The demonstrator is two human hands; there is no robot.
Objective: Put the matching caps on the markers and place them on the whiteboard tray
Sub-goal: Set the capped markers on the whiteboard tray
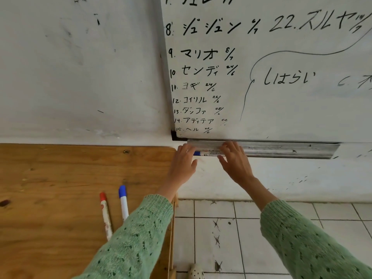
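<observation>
Markers are what this job turns on, and the biggest thing in front of the person is the whiteboard (281, 67), covered in black handwriting and hung on a scuffed white wall, with a wooden tabletop (60, 174) butting up to that wall at the left and tiled floor below on the right; along the board's bottom edge runs the metal tray (291, 150), and at its left end both arms in green knitted sleeves reach up to it; the left hand (184, 160) has its fingers spread loosely over the tray's end, touching the blue-capped end of a white marker (208, 153) that lies lengthwise along the tray, while the right hand (234, 160) rests flat and open over the marker's other half, fingers extended, neither hand closed in a real grip so far as I can see; back on the table, well apart from the tray, a blue-capped marker (123, 202) and a red-capped marker (105, 213) lie side by side, both with caps on; judging by that, the step in hand is settling the first marker, and to do it well I would nudge it fully back into the tray's channel, level and against the lip so it cannot roll off the near edge, then lift both hands straight away without dragging it, before going back for the two on the table
</observation>
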